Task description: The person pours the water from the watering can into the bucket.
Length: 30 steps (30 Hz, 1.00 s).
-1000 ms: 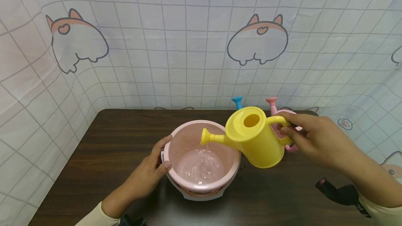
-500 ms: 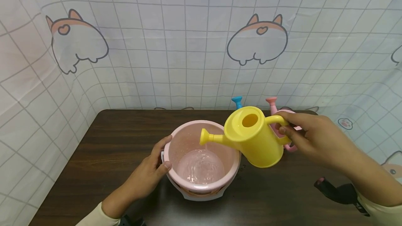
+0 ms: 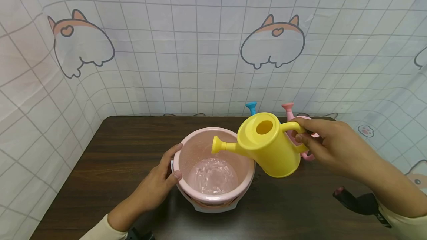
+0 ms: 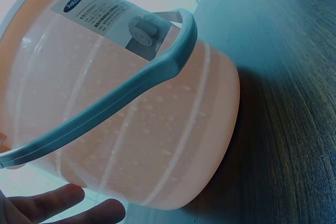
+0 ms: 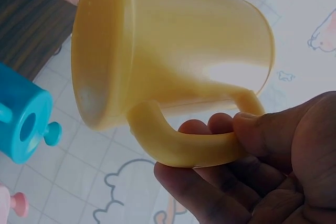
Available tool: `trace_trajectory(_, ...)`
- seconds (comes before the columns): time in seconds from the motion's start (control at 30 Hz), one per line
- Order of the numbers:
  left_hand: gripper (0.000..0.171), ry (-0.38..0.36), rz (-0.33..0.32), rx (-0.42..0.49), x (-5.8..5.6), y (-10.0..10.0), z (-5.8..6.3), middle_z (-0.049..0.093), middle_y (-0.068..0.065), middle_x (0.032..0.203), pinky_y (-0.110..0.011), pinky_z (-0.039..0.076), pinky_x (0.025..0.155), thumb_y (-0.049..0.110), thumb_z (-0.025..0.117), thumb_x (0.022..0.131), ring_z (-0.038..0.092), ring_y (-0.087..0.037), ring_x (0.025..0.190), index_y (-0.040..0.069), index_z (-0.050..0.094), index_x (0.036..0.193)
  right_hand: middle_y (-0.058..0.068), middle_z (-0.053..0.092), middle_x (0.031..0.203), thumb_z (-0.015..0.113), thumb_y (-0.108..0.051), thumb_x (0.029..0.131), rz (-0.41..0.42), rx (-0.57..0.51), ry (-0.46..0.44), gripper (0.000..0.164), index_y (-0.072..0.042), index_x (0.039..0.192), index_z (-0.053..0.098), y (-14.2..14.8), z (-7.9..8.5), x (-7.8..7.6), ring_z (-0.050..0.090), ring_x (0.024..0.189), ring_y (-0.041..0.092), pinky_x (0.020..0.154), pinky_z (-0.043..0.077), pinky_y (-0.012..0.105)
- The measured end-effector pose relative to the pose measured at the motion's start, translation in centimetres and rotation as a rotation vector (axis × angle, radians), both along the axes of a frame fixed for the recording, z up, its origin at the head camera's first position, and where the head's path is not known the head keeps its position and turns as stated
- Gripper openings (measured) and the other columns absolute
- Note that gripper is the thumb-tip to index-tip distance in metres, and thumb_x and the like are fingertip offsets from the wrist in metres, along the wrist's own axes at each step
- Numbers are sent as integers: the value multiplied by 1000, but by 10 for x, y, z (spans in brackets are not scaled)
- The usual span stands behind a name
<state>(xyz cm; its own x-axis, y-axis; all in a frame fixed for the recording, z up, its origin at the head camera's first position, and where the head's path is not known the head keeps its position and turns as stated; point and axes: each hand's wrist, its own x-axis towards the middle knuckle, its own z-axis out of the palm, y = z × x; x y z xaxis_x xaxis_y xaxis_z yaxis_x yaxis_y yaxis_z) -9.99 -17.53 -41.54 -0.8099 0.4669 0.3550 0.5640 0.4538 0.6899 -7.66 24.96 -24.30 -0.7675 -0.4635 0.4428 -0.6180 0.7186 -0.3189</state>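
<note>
- The round pale-pink plastic bucket [image 3: 213, 197], holding clear water [image 3: 213, 177], is stood on the dark wood-grain table [image 3: 116, 166]; its rim is touched by the left hand [image 3: 155, 180], fingers spread, seemingly for steadying.
- The yellow plastic watering can [image 3: 275, 153], handle gripped by the right hand [image 3: 333, 147], is tilted, its spout apparently aimed into the bucket.
- Behind, blue [image 3: 251, 108] and pink [image 3: 288, 107] plastic watering cans are placed, presumably out of the way.

- Table [image 3: 116, 151], dark, wood-grained
- Blue can [image 5: 20, 104], near the table's far edge
- Pink can [image 3: 289, 112], right of the blue
- Sheet [image 3: 180, 47] behind, white, gridded, animal-printed
</note>
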Motion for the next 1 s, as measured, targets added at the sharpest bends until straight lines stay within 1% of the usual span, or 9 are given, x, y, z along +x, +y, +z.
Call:
trace_trajectory(0.27, 63, -1, -3, -2, 0, 0, 0, 70, -4, 116, -45, 52, 88, 35, 50, 108, 65, -13, 104, 27, 18, 162, 2, 71, 98, 74, 10, 87, 30, 14, 15, 42, -11, 123, 70, 0, 2, 0, 66, 70, 6, 54, 52, 18)
trace_trajectory(0.53, 62, 9, -2, 0, 0, 1, -1, 70, -4, 116, -45, 52, 87, 37, 49, 109, 65, -13, 104, 26, 19, 162, -2, 69, 96, 73, 9, 88, 32, 29, 17, 38, -13, 119, 70, 0, 4, 1, 65, 69, 5, 54, 51, 18)
trace_trajectory(0.73, 63, -4, 2, 0, 1, 1, -1, 70, -4, 116, -45, 52, 87, 35, 50, 108, 65, -13, 104, 28, 18, 162, -4, 68, 92, 73, 9, 88, 38, 26, 16, 36, -14, 115, 70, -1, 4, 1, 64, 68, 4, 53, 51, 18)
trace_trajectory(0.87, 63, -8, 3, 0, 1, 1, -1, 70, -4, 115, -45, 52, 86, 36, 50, 108, 65, -13, 103, 28, 18, 162, -5, 67, 91, 73, 9, 88, 39, 25, 14, 36, -15, 114, 69, -1, 5, 1, 63, 67, 1, 53, 51, 18)
trace_trajectory(1.0, 63, -11, 3, 2, 1, 1, -1, 70, -4, 116, -45, 52, 86, 36, 50, 108, 65, -13, 103, 29, 19, 162, -5, 68, 91, 74, 8, 88, 38, 47, 30, 37, -15, 116, 70, -2, 5, 0, 61, 66, -1, 54, 50, 17)
